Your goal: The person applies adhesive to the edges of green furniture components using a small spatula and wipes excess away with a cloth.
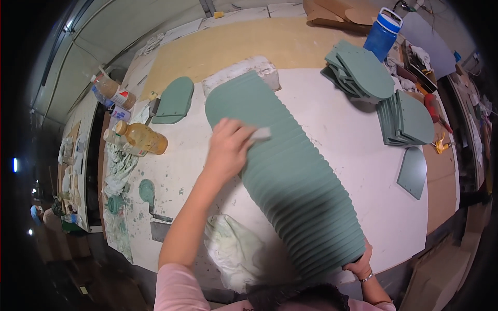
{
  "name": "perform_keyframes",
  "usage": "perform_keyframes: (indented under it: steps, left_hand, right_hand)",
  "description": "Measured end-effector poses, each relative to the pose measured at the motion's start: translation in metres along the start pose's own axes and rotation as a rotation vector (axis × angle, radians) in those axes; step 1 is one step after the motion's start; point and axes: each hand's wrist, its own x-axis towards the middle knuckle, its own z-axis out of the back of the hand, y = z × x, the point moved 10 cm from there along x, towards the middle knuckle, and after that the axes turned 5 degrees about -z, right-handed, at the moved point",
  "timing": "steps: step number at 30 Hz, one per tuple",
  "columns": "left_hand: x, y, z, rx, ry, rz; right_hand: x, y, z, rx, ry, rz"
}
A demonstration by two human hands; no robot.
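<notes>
A long row of green round-ended tiles [295,171], overlapping like scales, runs from the middle of the table toward me at lower right. Its far end rests against a whitish wrapped block [268,71]. Over the row's upper left part, my left hand [228,145] is closed on a small pale grey block [261,135], blurred a little by motion. At the near end, my right hand [361,260] wraps round the lower right corner of the last tiles; its fingertips are partly hidden beneath them. A crumpled white cloth [233,251] lies just left of the row.
Two stacks of green tiles [363,72] and a single tile [413,173] lie at right, beside a blue bottle [383,35] and yellow-handled tool [442,144]. At left are more tiles [175,98], a bottle of amber liquid [142,137], green-smeared lids and a scraper [160,230].
</notes>
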Motion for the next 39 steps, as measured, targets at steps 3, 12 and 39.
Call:
perform_keyframes:
  steps: [3, 12, 39]
  left_hand:
    - [0.056, -0.013, -0.041, -0.041, -0.008, -0.120]
    - [0.018, 0.003, -0.009, -0.069, 0.276, -0.054]
    - [-0.060, 0.054, 0.002, -0.162, -0.341, 0.486]
  right_hand:
    - [0.002, -0.002, -0.003, -0.040, 0.040, 0.029]
    - [-0.002, -0.007, 0.006, -0.058, 0.012, 0.070]
    - [0.000, -0.006, 0.000, 0.060, 0.029, 0.043]
